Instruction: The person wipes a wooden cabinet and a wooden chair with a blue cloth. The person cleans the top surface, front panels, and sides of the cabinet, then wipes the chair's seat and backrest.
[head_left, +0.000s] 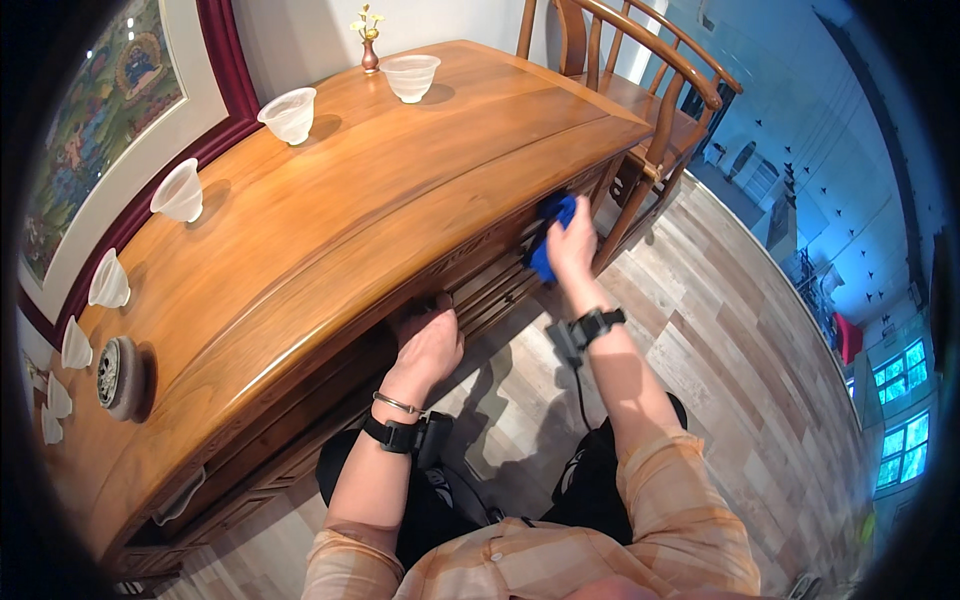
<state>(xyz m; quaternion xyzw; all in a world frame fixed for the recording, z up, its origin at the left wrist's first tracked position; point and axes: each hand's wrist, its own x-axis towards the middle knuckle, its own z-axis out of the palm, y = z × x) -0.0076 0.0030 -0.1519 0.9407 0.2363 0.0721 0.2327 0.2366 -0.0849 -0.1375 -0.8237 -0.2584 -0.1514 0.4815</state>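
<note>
My right hand (572, 241) grips a crumpled blue cloth (545, 255) against the carved front of the wooden table (420, 161), just under the right end of its top. Its outline is slightly blurred. My left hand (433, 343) reaches to the table's front below the edge. Those fingertips are hidden in shadow, so I cannot tell whether they hold anything. Below the carved apron (459, 259) run wooden slats (491, 296) of a lower shelf.
Several translucent white bowls (289, 116) line the table's back, with a small flower vase (370, 56) and a round lidded censer (120, 379). A framed painting (225, 67) leans behind. A wooden armchair (664, 124) stands at right over plank flooring (720, 315).
</note>
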